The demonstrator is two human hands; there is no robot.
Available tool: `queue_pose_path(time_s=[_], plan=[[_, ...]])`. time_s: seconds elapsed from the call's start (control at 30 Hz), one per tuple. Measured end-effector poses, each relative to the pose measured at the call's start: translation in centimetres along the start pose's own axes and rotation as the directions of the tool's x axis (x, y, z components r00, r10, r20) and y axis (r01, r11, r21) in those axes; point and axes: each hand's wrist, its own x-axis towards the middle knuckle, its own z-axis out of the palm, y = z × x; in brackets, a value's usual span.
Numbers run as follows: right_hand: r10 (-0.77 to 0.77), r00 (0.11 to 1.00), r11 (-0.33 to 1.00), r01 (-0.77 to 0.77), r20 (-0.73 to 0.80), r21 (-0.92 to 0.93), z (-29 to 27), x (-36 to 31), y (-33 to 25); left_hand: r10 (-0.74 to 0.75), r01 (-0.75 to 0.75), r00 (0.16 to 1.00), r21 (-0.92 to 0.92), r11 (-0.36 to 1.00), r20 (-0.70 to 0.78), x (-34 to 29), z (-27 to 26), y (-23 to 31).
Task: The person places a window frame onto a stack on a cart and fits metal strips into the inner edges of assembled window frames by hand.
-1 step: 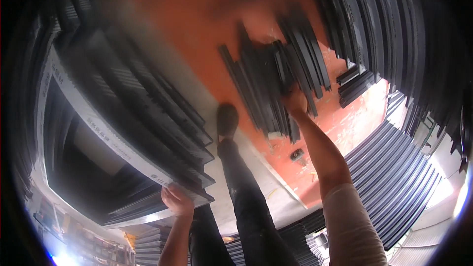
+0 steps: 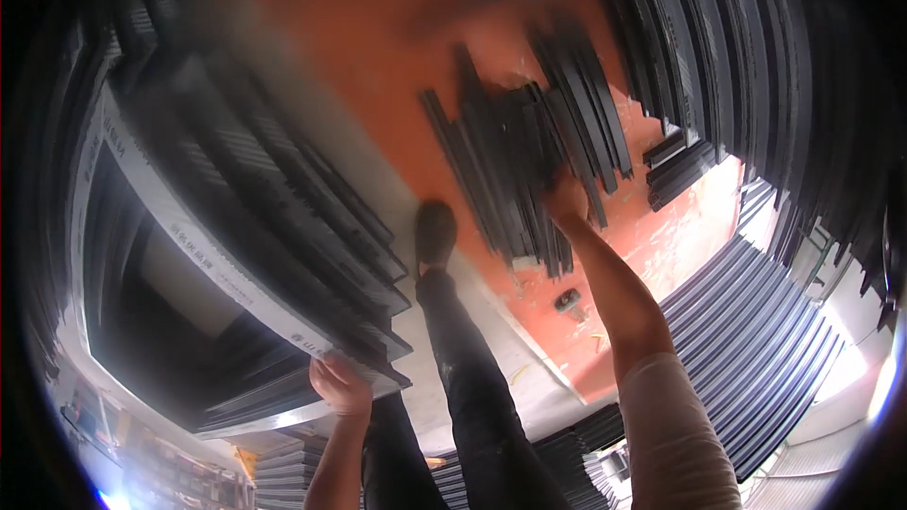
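My left hand (image 2: 342,385) is closed on the near corner of a large dark rectangular frame, whose edge carries a white printed band (image 2: 222,274). That frame leans at my left against a row of similar dark frames (image 2: 312,198). Stretched forward, my right hand (image 2: 567,200) reaches into a pile of dark strips (image 2: 505,175) lying on the orange floor. The fingers of that hand are lost in shadow among the strips, so whether they grip one is unclear.
Tall stacks of dark profiles (image 2: 718,66) stand at the right, with ribbed stacks (image 2: 756,349) nearer me. A small dark object (image 2: 567,300) and scraps lie on the orange floor (image 2: 661,246). My shoe (image 2: 436,231) is on a pale floor strip between the frames and the pile.
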Motion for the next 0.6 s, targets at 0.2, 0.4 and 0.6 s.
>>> queue_pose_path(time_s=[0.2, 0.4, 0.6], plan=[[-0.161, 0.986, 0.983, 0.157, -0.044, -0.094, 0.5, 0.6, 0.4, 0.110, -0.117, 0.989, -0.071, 0.991, -0.097, 1.1, -0.4, 1.9], [-0.194, 0.981, 0.980, 0.193, 0.007, 0.042, -3.8, -6.7, -5.9, 0.005, -0.005, 0.998, -0.002, 1.000, -0.057, -0.3, -1.2, -0.2], [-0.482, 0.852, 0.847, 0.394, 0.205, 0.357, -13.4, -11.8, -10.2, 0.001, -0.001, 0.999, 0.005, 1.000, 0.036, -0.3, -1.1, 0.6]])
